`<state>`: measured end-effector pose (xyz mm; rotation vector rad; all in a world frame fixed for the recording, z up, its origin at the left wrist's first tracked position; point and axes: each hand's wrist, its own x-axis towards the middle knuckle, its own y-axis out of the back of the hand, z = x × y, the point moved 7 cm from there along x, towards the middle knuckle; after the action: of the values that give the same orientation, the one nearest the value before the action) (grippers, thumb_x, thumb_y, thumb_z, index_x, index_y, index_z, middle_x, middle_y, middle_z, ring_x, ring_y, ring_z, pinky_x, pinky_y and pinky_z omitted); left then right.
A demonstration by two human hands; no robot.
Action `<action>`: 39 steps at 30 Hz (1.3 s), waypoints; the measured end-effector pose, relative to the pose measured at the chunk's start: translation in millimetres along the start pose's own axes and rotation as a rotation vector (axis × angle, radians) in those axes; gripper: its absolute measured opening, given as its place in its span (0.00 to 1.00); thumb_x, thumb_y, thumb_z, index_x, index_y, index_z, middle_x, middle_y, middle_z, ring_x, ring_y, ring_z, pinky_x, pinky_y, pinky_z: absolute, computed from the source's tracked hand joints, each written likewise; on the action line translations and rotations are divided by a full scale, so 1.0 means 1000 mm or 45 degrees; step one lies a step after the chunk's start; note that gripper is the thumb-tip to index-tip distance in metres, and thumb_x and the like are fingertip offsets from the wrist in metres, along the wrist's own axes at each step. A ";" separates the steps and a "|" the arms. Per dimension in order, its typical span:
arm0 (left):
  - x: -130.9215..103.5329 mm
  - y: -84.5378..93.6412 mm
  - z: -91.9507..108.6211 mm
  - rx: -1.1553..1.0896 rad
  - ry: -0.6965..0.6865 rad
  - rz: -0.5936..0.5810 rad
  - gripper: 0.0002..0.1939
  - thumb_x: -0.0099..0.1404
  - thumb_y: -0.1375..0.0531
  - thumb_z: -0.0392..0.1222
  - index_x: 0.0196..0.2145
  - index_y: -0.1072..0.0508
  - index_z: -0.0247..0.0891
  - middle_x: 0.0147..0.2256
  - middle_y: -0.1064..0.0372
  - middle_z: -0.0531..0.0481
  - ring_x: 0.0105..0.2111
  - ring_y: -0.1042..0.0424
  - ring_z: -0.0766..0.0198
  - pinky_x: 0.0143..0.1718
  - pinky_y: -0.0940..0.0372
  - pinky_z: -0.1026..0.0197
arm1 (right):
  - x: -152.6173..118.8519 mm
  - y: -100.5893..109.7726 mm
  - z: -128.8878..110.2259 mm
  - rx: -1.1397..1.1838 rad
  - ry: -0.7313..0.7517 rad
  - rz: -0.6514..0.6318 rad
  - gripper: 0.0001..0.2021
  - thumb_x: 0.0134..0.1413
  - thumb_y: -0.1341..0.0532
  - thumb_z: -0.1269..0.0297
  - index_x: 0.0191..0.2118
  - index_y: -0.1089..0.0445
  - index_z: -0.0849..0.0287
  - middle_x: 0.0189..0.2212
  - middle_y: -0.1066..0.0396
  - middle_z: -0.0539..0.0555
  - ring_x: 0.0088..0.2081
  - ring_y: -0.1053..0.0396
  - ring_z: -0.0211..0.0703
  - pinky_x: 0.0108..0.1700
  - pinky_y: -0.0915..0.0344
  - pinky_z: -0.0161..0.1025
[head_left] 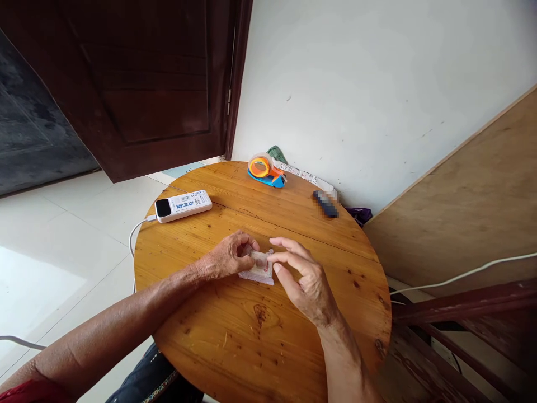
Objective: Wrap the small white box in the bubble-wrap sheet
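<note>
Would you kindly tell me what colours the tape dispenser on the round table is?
The tape dispenser is orange and blue, seen best in the head view.

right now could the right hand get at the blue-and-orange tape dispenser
Probably yes: the right hand looks open by the translucent packet, and nothing seems to block the blue-and-orange tape dispenser.

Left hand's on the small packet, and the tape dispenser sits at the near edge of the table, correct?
Not the near edge: the head view shows the tape dispenser at the far edge of the table. The left hand is indeed on the small packet.
</note>
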<state>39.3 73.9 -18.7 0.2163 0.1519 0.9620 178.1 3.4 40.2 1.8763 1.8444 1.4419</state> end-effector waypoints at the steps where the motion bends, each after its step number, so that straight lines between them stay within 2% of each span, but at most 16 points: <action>1: 0.000 -0.001 0.000 -0.018 0.010 -0.014 0.16 0.49 0.42 0.38 0.38 0.30 0.36 0.26 0.41 0.57 0.26 0.41 0.68 0.26 0.44 0.66 | 0.000 0.002 0.002 0.026 -0.032 0.020 0.09 0.57 0.43 0.72 0.36 0.26 0.54 0.50 0.27 0.56 0.51 0.28 0.49 0.54 0.32 0.49; 4: -0.001 -0.002 0.000 -0.130 0.058 -0.057 0.22 0.47 0.44 0.36 0.44 0.32 0.35 0.27 0.38 0.56 0.25 0.40 0.68 0.26 0.43 0.65 | -0.001 0.003 0.005 0.034 -0.053 0.031 0.07 0.57 0.42 0.71 0.35 0.27 0.54 0.49 0.26 0.56 0.51 0.28 0.49 0.54 0.33 0.49; 7: -0.001 0.006 -0.001 -0.165 0.077 0.015 0.27 0.45 0.45 0.36 0.47 0.33 0.33 0.33 0.33 0.51 0.30 0.35 0.63 0.29 0.38 0.63 | -0.002 0.002 0.005 0.018 -0.051 -0.003 0.06 0.56 0.42 0.70 0.36 0.28 0.54 0.50 0.27 0.57 0.52 0.29 0.50 0.55 0.34 0.50; 11: -0.001 0.016 0.002 -0.073 -0.002 0.129 0.25 0.45 0.43 0.36 0.44 0.29 0.34 0.39 0.31 0.48 0.38 0.32 0.59 0.38 0.35 0.59 | -0.002 -0.003 0.006 0.008 -0.042 -0.128 0.09 0.54 0.41 0.71 0.41 0.30 0.54 0.53 0.29 0.57 0.54 0.31 0.52 0.56 0.35 0.51; 17: -0.001 0.012 -0.005 -0.073 0.052 0.094 0.25 0.50 0.42 0.36 0.48 0.29 0.33 0.41 0.29 0.46 0.39 0.31 0.58 0.40 0.34 0.58 | -0.002 -0.007 0.005 -0.011 -0.016 -0.182 0.12 0.53 0.41 0.72 0.42 0.30 0.53 0.53 0.29 0.56 0.55 0.31 0.51 0.56 0.36 0.50; 22: -0.003 0.011 -0.002 0.214 -0.034 0.126 0.29 0.54 0.40 0.40 0.55 0.31 0.34 0.47 0.30 0.42 0.50 0.34 0.50 0.52 0.37 0.50 | -0.002 -0.011 0.003 -0.080 0.014 -0.166 0.10 0.53 0.39 0.73 0.40 0.29 0.53 0.52 0.28 0.56 0.53 0.30 0.51 0.54 0.36 0.49; 24: -0.005 0.009 0.001 0.332 -0.043 0.094 0.31 0.55 0.40 0.42 0.57 0.32 0.35 0.47 0.30 0.42 0.50 0.35 0.48 0.53 0.38 0.47 | 0.000 -0.012 0.001 -0.109 0.055 -0.133 0.07 0.55 0.39 0.73 0.38 0.29 0.54 0.50 0.27 0.56 0.51 0.29 0.50 0.53 0.35 0.48; 27: -0.006 0.006 0.003 0.470 -0.032 0.040 0.34 0.56 0.40 0.44 0.60 0.35 0.36 0.43 0.30 0.44 0.49 0.35 0.47 0.52 0.38 0.46 | 0.001 -0.013 -0.002 -0.140 0.114 -0.054 0.06 0.59 0.41 0.72 0.35 0.30 0.54 0.47 0.25 0.55 0.48 0.28 0.48 0.50 0.36 0.47; 30: -0.006 0.004 0.003 0.513 -0.061 0.033 0.35 0.56 0.39 0.43 0.62 0.37 0.37 0.43 0.31 0.44 0.47 0.35 0.48 0.52 0.38 0.45 | 0.001 -0.013 0.000 -0.089 0.073 0.003 0.07 0.63 0.44 0.71 0.34 0.32 0.54 0.46 0.25 0.56 0.49 0.28 0.47 0.50 0.37 0.46; 35: -0.008 -0.007 0.004 0.163 -0.155 -0.086 0.38 0.54 0.40 0.35 0.63 0.41 0.37 0.40 0.32 0.48 0.39 0.33 0.58 0.42 0.34 0.56 | -0.003 -0.009 0.011 0.095 -0.132 0.107 0.05 0.66 0.46 0.66 0.38 0.33 0.54 0.47 0.26 0.56 0.51 0.30 0.47 0.52 0.37 0.45; 39: -0.014 -0.014 0.006 -0.040 -0.195 -0.151 0.41 0.54 0.40 0.32 0.65 0.45 0.38 0.40 0.34 0.48 0.34 0.35 0.64 0.35 0.36 0.62 | -0.004 -0.006 0.021 0.338 -0.283 0.177 0.07 0.66 0.46 0.61 0.39 0.32 0.54 0.46 0.26 0.55 0.48 0.29 0.46 0.51 0.35 0.43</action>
<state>43.6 54.0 -16.2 0.2486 0.0088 0.8258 189.0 12.4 22.9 2.2245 1.9052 1.0104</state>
